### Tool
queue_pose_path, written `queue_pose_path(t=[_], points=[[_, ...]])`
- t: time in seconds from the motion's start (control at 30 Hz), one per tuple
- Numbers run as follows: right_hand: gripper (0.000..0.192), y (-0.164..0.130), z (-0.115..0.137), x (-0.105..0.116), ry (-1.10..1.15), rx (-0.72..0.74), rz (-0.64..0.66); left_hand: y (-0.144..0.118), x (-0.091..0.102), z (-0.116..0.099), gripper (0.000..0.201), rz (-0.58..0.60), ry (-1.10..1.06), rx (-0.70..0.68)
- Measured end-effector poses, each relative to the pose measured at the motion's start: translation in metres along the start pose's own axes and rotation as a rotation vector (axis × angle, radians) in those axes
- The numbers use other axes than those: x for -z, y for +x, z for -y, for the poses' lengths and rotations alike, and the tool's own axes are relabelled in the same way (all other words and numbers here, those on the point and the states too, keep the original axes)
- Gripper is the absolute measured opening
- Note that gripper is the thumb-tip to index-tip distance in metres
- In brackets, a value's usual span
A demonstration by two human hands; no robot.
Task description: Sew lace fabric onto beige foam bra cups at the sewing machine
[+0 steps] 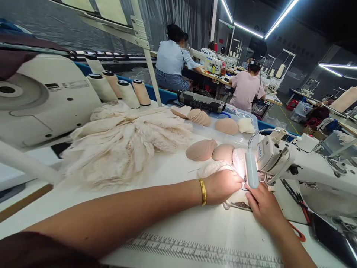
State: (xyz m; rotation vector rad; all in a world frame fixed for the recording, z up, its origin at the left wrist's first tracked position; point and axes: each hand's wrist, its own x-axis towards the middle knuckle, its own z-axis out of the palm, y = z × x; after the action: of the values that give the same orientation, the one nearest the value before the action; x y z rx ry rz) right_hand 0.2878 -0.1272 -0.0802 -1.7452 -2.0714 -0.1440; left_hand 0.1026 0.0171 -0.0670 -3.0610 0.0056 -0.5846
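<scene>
My left hand [223, 186], with a gold bangle on the wrist, presses down on a pale lace piece [214, 167] beside the needle area of a white sewing machine [306, 167]. My right hand [263, 206] rests on the same piece at the machine's foot, fingers pinched on its edge. A small lamp [251, 169] lights the spot between both hands. Two beige foam cups [208, 149] lie just beyond my left hand.
A heap of cream lace [125, 145] covers the table's left middle, with thread cones [122, 91] behind it. More foam cups [212, 121] lie on a clear tray. Red-handled scissors [298, 230] lie at right. Two people sew at far tables [212, 76].
</scene>
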Motion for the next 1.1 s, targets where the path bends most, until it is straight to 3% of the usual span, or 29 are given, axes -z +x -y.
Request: queue_pose_path(t=[0.3,0.43,0.57,0.67,0.73,0.8,0.87,0.93,1.0,1.1], points=[[0.026,0.001,-0.001,0.001,-0.027,0.027,-0.057,0.013,-0.011,0.005,0.016,0.055,0.064,0.016],[0.027,0.002,0.01,0.001,-0.033,0.103,-0.037,0.006,0.003,-0.001,0.02,0.118,0.142,0.087],[0.039,0.016,0.037,-0.006,-0.054,0.201,-0.017,-0.037,0.054,-0.017,0.008,0.162,-0.018,0.175],[0.03,0.024,0.067,-0.009,0.007,0.295,-0.011,-0.086,0.105,-0.034,0.011,0.177,-0.363,0.25],[0.03,0.018,0.093,-0.003,0.174,0.344,0.091,-0.121,0.131,-0.046,0.013,0.174,-0.598,0.359],[0.029,-0.002,0.122,0.007,0.386,0.312,0.246,-0.157,0.143,-0.061,0.013,0.176,-0.788,0.452],[0.023,-0.032,0.148,0.006,0.54,0.233,0.383,-0.189,0.14,-0.076,0.014,0.191,-0.895,0.52],[0.017,-0.061,0.166,-0.015,0.602,0.195,0.508,-0.213,0.129,-0.088,0.014,0.22,-0.856,0.556],[0.016,-0.08,0.173,-0.054,0.637,0.164,0.533,-0.224,0.118,-0.095,0.013,0.266,-0.72,0.534],[0.027,-0.086,0.171,-0.115,0.464,0.055,0.234,-0.221,0.12,-0.089,0.017,0.266,-0.613,0.509]])
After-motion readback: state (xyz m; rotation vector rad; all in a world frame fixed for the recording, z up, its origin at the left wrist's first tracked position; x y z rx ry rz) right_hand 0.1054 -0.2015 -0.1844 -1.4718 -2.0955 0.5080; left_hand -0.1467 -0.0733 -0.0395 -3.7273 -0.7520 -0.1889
